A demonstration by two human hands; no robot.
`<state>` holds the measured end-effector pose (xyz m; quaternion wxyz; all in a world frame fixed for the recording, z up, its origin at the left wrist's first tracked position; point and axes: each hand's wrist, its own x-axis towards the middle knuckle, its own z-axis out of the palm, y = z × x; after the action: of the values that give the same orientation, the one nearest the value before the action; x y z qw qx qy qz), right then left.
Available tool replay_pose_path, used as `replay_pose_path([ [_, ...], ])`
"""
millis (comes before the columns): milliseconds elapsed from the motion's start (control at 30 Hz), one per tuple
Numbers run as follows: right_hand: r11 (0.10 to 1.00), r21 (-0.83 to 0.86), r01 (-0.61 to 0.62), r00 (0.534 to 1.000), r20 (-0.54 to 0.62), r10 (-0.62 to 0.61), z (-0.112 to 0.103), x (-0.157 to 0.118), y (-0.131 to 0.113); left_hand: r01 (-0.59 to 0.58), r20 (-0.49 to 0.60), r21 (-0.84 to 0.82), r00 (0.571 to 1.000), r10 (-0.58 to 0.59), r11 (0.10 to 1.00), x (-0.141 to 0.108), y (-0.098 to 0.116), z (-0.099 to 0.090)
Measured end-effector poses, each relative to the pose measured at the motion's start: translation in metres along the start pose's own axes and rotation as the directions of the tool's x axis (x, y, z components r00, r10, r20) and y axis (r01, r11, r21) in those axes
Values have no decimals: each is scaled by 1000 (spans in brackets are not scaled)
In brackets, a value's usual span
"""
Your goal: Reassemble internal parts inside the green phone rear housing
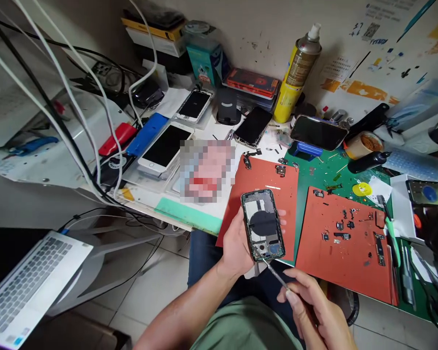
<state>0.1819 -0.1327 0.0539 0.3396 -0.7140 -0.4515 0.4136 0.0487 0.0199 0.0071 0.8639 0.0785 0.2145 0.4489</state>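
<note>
My left hand (237, 243) holds an opened phone housing (263, 224) from below and its left side, with fingertips showing past the right edge. Inside the housing is a dark round patch, with metal plates around it. In my right hand (302, 296) a thin metal tool (276, 274) is pinched between thumb and fingers, its tip at the lower edge of the housing. Behind the housing lies a red-brown mat (237, 209) with small phone parts near its far edge. A second red-brown mat (310, 253) on the right carries several small parts.
Several phones, one a white phone (166, 148), lie at the back left. A yellow spray can (292, 82) stands by the wall. Cables (62, 112) hang at the left above a laptop (32, 277). Scissors (436, 301) and tools lie at the right edge.
</note>
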Motion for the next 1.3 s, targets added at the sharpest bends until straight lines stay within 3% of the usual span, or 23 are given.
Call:
replay_pose_path([
  [133, 982, -179, 55, 995, -72, -69, 8, 3, 3, 4, -7, -1, 1000, -4, 1000, -2, 0, -1],
  [267, 977, -204, 66, 980, -173, -102, 19, -4, 11, 10, -45, -5, 999, -11, 1000, -3, 0, -1],
  [533, 954, -241, 178, 967, -137, -215, 27, 0, 14, 21, -65, 10, 998, -20, 1000, -1, 1, 2],
  [967, 969, -216, 118, 978, -144, -151, 34, 2, 15, 34, -124, 43, 992, -29, 998, -3, 2, 1],
  [1300, 989, -90, 117, 978, -162, -131, 50, 5, 27, -16, -134, 74, 991, 26, 997, -3, 1, -1],
])
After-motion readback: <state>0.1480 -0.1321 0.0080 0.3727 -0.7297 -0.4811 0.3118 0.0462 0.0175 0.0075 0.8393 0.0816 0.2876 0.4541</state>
